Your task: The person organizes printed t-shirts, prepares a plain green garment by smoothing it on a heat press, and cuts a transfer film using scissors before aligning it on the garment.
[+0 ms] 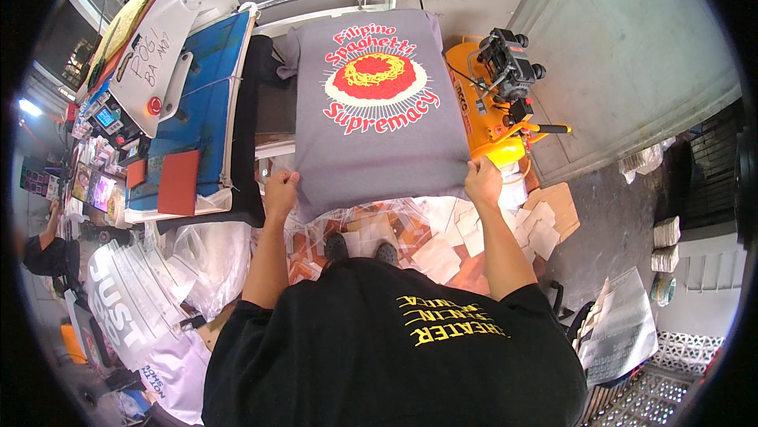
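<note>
A grey T-shirt (379, 162) with a red, white and yellow printed design lies stretched flat over a platen in front of me. My left hand (281, 188) is closed at its lower left corner, pinching the fabric. My right hand (482, 180) grips its lower right corner, thumb near the top surface. Left of the shirt stands a heat press with a blue pad (189, 123), a dark red piece (178, 182) on it, and a raised white plate (158, 40).
A yellow air compressor (497, 139) sits right of the shirt beside a grey door (616, 56). Loose paper sheets (438, 257) litter the floor. Plastic-wrapped items (205, 261) and a white bag (170, 368) are at lower left. At far left is another person (39, 253).
</note>
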